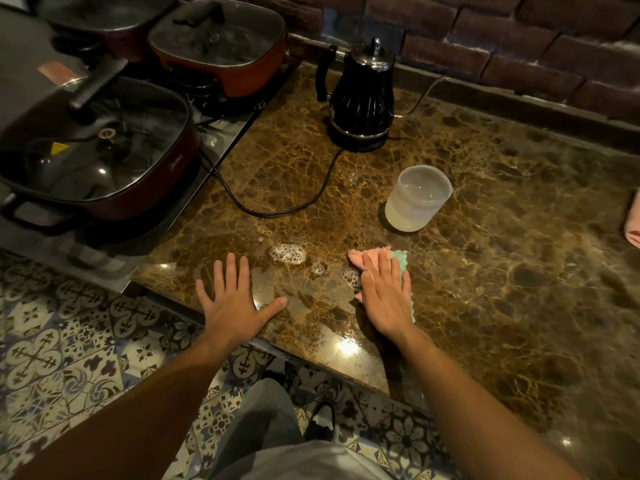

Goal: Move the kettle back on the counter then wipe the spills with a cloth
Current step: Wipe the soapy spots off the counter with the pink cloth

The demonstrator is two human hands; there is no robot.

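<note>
With the black ribbed kettle (362, 95) already back on the brown marble counter (502, 237), the right hand (386, 292), fingers flat together on the pink-and-green cloth (370, 256), should sweep toward the foamy spills (288, 253) beside it, apparently thin, while the left hand (235, 299) braces, fingers spread.

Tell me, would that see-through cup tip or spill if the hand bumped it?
Probably it would. The plastic cup looks thin and light, so a bump could slide or tip it. It seems to hold some liquid, which adds weight but could slosh out the open top. The wet counter may be slippery too.
</note>
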